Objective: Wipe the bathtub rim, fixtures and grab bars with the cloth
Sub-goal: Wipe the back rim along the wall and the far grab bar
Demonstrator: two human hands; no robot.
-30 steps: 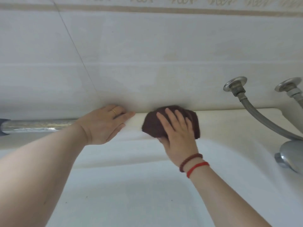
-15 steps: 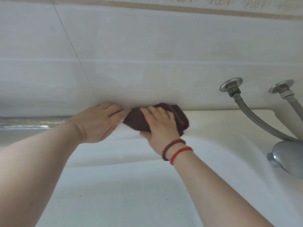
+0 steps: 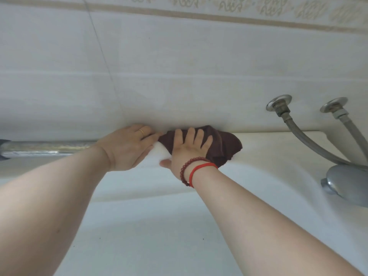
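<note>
A dark brown cloth (image 3: 227, 145) lies bunched on the far bathtub rim (image 3: 278, 144), against the tiled wall. My right hand (image 3: 189, 150) presses flat on the cloth with fingers spread and straight; two red bracelets sit on its wrist. My left hand (image 3: 129, 148) rests flat on the rim just left of the cloth, fingertips touching its edge, a ring on one finger. A chrome grab bar (image 3: 45, 148) runs along the wall to the left, behind my left forearm.
Two metal hoses (image 3: 306, 138) come from chrome wall fittings (image 3: 278, 102) at the right and lead to a grey faucet body (image 3: 348, 182) on the rim's right end. The white tub basin (image 3: 149, 236) lies below my arms.
My right hand slid the cloth left along the rim to my left hand, and its fingers have spread flat. The left hand stayed in place.
</note>
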